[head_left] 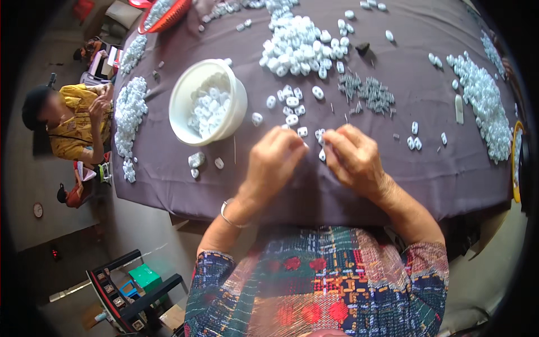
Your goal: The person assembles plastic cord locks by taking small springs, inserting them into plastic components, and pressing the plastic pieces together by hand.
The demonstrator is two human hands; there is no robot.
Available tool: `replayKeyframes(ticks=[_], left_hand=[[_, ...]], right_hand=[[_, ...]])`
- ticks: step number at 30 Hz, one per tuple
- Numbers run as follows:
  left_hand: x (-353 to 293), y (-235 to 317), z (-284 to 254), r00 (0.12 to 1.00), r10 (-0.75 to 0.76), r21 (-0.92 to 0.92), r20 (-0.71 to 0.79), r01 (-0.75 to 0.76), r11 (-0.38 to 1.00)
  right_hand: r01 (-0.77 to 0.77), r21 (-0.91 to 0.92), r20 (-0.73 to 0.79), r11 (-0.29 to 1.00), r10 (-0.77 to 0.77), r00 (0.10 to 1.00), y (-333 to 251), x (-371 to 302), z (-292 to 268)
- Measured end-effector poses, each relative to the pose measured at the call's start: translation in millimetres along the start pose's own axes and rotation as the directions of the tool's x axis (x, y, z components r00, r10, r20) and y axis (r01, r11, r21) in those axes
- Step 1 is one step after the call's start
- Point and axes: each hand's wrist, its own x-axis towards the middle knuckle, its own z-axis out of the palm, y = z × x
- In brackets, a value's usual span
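- While the patchwork-sleeved forearms come in from the lower edge, the left hand [276, 160] and right hand [352, 157] meet over the purple tablecloth [438, 168], fingertips almost touching.
- The right hand pinches a small white plastic piece [322, 154] at its fingertips; the left hand's fingers are curled toward it, but whether they grip anything cannot be told.
- A thin bracelet [227, 216] rings the left wrist.
- Just beyond the hands, loose white pieces [292, 104] lie scattered.
- Left of them stands a white bowl [188, 92], partly filled with pieces.
- Right of them, a small heap of grey metal pins [373, 92].
- Farther back, a big white pile [300, 45].
- At far left, another person in yellow [73, 121] sits at the table's end.
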Motion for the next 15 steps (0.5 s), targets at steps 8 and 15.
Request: replayKeyframes(ticks=[8, 15], left_hand=[[-4, 21, 15, 0.978, -0.205, -0.446, -0.042, 0.166, 0.88], [0, 25, 9, 0.824, -0.466, -0.776, 0.323, 0.512, 0.368]], right_hand=[[-0.571, 0.602, 0.375, 0.558, 0.435, 0.819, -16, 1, -15], [-0.656, 0.663, 0.473, 0.36, 0.478, 0.74, -13, 5, -17]])
